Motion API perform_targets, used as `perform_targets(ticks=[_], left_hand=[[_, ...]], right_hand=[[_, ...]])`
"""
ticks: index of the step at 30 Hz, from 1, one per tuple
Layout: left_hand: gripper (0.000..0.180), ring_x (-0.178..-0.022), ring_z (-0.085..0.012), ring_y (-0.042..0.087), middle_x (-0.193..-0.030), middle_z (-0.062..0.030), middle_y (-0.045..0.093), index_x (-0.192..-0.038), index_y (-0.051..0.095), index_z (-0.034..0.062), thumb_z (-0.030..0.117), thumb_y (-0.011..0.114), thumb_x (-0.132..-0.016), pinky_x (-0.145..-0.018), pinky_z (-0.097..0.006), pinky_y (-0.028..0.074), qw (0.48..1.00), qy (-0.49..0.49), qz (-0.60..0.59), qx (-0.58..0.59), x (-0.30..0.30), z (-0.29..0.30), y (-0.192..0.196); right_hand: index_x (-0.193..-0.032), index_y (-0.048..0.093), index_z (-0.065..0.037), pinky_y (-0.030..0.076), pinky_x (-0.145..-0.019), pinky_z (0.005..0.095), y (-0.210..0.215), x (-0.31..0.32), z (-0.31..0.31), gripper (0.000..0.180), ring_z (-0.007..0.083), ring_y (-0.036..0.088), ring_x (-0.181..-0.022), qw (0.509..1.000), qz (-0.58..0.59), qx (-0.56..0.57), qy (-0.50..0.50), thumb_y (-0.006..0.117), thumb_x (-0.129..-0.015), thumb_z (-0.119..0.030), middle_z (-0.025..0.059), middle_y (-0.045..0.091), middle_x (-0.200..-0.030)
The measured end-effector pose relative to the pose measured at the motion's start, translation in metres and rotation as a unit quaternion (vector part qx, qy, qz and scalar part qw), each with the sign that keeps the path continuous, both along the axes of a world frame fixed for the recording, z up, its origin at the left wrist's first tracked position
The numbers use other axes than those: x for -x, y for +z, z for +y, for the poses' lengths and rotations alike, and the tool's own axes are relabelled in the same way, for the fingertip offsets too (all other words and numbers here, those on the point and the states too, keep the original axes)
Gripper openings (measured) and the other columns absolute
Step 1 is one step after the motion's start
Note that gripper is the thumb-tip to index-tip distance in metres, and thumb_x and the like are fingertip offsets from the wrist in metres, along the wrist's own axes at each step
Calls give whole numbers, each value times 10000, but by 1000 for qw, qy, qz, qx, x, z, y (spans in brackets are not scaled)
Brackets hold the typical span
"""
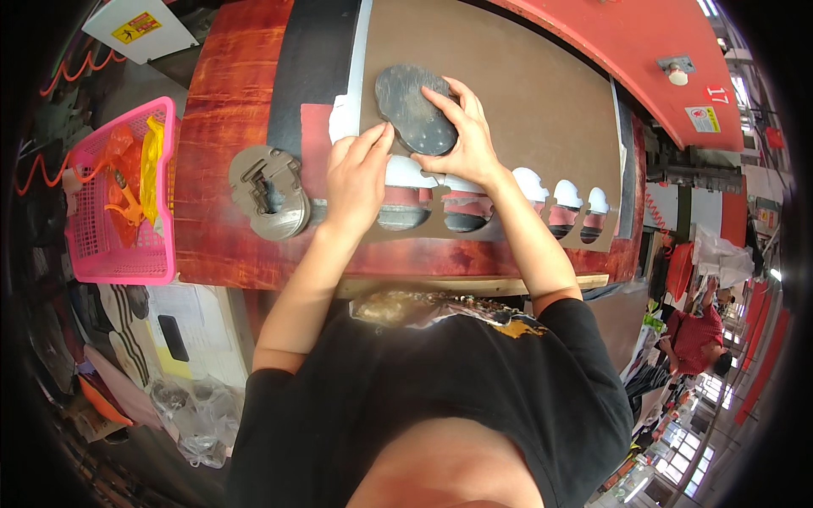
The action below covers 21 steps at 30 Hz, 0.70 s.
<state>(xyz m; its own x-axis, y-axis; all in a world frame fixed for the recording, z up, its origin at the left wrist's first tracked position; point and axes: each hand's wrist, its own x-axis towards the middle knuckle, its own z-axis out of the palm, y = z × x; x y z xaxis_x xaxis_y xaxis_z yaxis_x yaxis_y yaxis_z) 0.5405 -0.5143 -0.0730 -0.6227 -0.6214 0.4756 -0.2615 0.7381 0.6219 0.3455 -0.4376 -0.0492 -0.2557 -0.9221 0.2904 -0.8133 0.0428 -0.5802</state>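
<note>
My right hand grips a dark grey sole-shaped cutting die, thumb at its lower edge and fingers over its right side. The die is over a brown sheet, whose near edge has a row of sole-shaped cut-outs. My left hand is closed, thumb and forefinger pinched together beside the die's lower left edge. Whatever is between those fingertips is too small to make out. A second, thicker metal die lies on the reddish table, left of my left hand.
A red machine beam crosses the far right. At the left stands a pink basket with orange and yellow items. Papers and a dark phone-shaped object lie below it. Another person is in the right background.
</note>
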Motion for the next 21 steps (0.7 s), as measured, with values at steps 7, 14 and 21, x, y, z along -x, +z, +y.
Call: perform_targets(ticks=[7,14,21], left_hand=[[378,-942,-262,596,-1146,-83,670,-1153,680,24,8,690,-776,-836,-367,488,998,17,40,34,26,-23,-4],[360,-997,-302,603,-1173,-122,655,-1202,642,14,79,672,-849,-879,-382,493,1000,1,-17,16,76,-76,17],[788,-1439,-440,156,-1541,-251,222,-1500,222,-34,352,602,-929,-1149,-544,167,963,106,134,206,165,-168,111]], right_hand=[[-1372,538,-177,358,-1081,484,-2,29,-22,915,419,398,-1307,999,7,-1,39,871,-527,-292,215,337,-1469],[-1458,425,-136,302,-1111,522,5,78,-66,933,455,325,-1356,998,57,11,34,826,-648,-371,264,258,-1502],[-1179,605,-48,449,-868,427,-4,95,28,507,340,537,-1027,991,15,115,-59,780,-714,-148,152,561,-1121]])
